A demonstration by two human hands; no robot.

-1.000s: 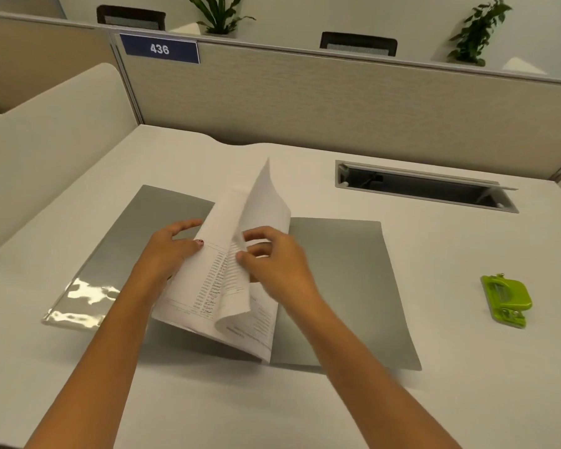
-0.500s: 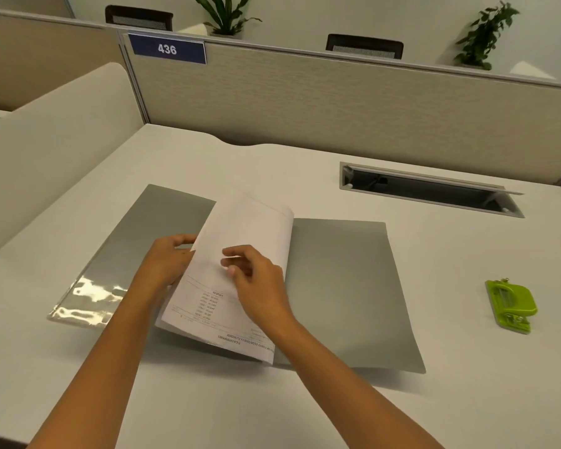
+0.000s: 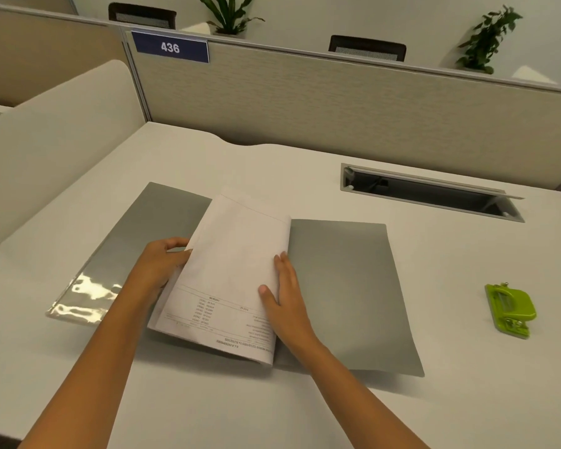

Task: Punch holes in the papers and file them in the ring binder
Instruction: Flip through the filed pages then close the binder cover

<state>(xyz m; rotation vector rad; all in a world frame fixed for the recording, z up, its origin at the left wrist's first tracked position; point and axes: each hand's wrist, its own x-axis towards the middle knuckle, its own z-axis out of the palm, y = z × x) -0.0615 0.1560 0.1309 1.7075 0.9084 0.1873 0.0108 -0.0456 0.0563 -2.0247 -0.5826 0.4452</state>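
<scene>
The left hand (image 3: 162, 264) is gripping the papers' (image 3: 230, 270) left edge over the open binder (image 3: 344, 286). The right hand (image 3: 285, 299) is lying flat on them, its grip wide. The green punch (image 3: 510, 307) is sitting well right of the binder.

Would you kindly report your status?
Left hand grips papers edge; right hand flat on top. Binder open. Hole punch untouched, right.
</scene>
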